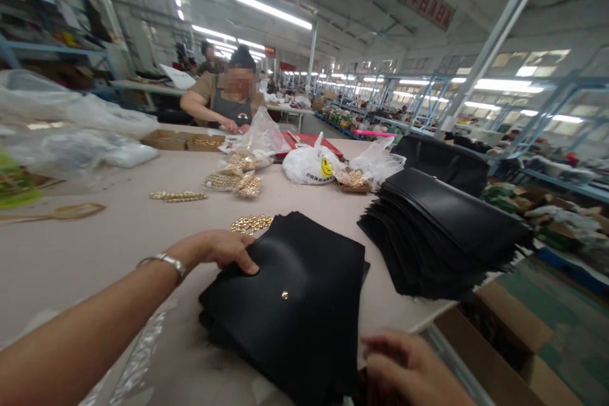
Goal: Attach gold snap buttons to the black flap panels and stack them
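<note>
Several clear plastic bags (71, 133) are lying to the far left of a black stack (304, 273) of smooth, dark sheets, which is sitting on a pale worktable (137, 222) at the near edge, directly before the camera wearer. A flat tan strip (71, 210) is stretching across the surface left of the black stack. The left hand (231, 254), its wrist bearing a silver bracelet (167, 262), is holding the black stack at its left edge, thumb pressing on the top sheet, other fingers partly hidden. Gold chain pieces (178, 196) are lying beyond the black stack and to its left, while a co-worker (233, 98) in a dark apron is working across the table. Bagged gold chains (233, 179) are resting beyond the black stack, and loose gold chains (251, 223) are lying just beside its far edge. One round gold stud (285, 295) is shining on the top sheet. A white plastic bag (309, 163) with a yellow smiling face is sitting farther back. The right hand (404, 365), blurred, is hovering by the black stack's near right edge; whether it is gripping anything cannot be told. A taller pile (438, 228) of black sheets is standing right of the black stack.
</note>
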The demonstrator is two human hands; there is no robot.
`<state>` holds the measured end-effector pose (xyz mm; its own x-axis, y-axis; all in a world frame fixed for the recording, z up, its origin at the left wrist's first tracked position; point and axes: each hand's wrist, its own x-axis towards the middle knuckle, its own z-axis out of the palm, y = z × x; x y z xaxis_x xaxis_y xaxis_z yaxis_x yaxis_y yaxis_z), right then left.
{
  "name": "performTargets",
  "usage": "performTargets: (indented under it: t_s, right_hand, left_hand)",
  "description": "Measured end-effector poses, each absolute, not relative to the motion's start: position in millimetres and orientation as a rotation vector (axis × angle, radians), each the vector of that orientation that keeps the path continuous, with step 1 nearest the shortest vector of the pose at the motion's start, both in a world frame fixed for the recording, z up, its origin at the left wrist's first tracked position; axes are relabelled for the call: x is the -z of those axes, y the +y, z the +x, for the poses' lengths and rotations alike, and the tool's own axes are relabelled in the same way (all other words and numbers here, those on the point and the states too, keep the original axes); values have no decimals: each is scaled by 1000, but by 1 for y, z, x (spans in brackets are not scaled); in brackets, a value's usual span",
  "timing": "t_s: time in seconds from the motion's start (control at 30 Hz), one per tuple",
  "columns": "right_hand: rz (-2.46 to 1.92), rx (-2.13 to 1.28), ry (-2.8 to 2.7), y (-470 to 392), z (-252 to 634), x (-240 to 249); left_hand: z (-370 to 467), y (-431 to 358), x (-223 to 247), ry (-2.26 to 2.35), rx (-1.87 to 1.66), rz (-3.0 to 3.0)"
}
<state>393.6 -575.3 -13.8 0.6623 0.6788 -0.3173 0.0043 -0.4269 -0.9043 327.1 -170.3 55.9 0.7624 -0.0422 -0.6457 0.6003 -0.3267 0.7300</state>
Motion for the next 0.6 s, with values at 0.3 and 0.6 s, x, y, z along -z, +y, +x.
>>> performTargets:
  t_s: [0.3, 0.6]
  right_hand:
    - [-2059, -563, -732, -458, 558, -16]
    - [-2105, -658, -817, -439, 554, -1]
  left_hand:
    - [369, -175, -73, 246, 807, 2204]
    - [350, -151, -26, 223, 704, 2283]
